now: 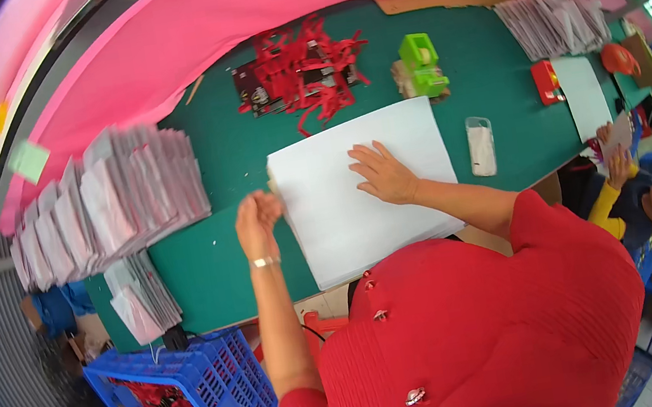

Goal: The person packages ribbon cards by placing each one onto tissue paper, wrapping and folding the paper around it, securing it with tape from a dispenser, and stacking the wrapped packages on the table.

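Observation:
A large white sheet (336,219) lies on the green table (209,261) in front of me. My right hand (383,174) rests flat on the sheet's upper middle, fingers spread. My left hand (258,221) hovers at the sheet's left edge with fingers curled; whether it pinches the edge is unclear. A bracelet circles my left wrist.
Fanned stacks of white packets (109,205) fill the left of the table. A pile of red strips (304,73), a green tape dispenser (421,65) and a small clear bag (481,146) lie behind. A blue crate (195,397) stands lower left. Another person (641,192) works at right.

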The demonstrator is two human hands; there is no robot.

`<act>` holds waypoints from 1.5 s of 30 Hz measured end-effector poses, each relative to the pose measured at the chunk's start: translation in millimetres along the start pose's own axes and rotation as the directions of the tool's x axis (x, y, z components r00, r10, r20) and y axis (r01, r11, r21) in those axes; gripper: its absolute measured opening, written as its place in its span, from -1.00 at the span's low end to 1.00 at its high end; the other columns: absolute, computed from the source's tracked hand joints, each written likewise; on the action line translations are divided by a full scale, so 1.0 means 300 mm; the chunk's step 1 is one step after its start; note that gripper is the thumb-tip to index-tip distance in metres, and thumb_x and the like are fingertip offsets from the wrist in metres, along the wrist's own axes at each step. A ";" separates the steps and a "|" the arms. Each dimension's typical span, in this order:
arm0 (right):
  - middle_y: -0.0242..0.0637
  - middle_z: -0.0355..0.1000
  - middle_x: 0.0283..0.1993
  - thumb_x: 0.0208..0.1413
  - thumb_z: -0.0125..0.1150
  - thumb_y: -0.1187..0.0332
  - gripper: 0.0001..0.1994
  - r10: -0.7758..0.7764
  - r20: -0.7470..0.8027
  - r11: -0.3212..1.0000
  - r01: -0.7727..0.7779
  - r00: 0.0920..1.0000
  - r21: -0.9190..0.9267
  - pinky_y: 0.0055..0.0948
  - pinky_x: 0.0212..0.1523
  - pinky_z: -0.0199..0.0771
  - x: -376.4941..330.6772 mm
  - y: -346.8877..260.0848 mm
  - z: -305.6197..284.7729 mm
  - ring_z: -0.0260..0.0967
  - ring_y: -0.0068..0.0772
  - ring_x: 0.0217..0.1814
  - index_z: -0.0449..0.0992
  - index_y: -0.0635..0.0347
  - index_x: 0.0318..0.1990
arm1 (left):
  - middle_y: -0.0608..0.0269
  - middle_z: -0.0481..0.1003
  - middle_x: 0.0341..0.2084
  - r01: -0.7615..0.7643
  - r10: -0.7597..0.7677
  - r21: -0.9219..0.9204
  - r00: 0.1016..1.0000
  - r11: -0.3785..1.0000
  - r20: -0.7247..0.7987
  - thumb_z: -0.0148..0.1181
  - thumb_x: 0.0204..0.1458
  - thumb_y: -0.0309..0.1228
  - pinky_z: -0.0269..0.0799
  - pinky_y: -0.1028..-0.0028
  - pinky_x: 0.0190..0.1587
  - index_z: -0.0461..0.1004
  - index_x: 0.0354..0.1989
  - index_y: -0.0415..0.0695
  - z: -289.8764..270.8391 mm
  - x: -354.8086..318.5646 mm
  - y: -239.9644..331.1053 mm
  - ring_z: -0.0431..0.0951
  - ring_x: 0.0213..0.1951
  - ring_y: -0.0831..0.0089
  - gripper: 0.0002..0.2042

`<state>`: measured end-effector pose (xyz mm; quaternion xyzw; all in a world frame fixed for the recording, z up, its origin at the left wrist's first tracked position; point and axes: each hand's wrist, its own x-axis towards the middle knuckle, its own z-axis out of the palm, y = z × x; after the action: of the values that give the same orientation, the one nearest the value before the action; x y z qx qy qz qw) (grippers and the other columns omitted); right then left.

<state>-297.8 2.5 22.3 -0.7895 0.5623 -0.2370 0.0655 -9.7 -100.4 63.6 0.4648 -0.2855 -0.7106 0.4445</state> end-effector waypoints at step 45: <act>-0.12 0.31 -0.11 -0.03 0.14 0.42 -0.74 0.462 -0.447 0.885 -0.365 0.766 0.289 -0.18 0.03 0.30 -0.086 -0.137 -0.247 0.26 -0.08 0.03 0.36 0.21 -0.14 | 0.29 0.43 -0.47 -0.908 0.603 0.385 0.401 0.163 0.690 0.08 0.16 -0.39 0.32 0.52 -0.33 0.42 -0.29 -0.34 0.667 -0.011 0.605 0.37 -0.41 0.55 -0.80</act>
<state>-302.4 53.0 94.8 -0.5458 0.6956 -0.4654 0.0399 -125.7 -179.1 294.8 0.2352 -0.8153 -0.2734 0.4531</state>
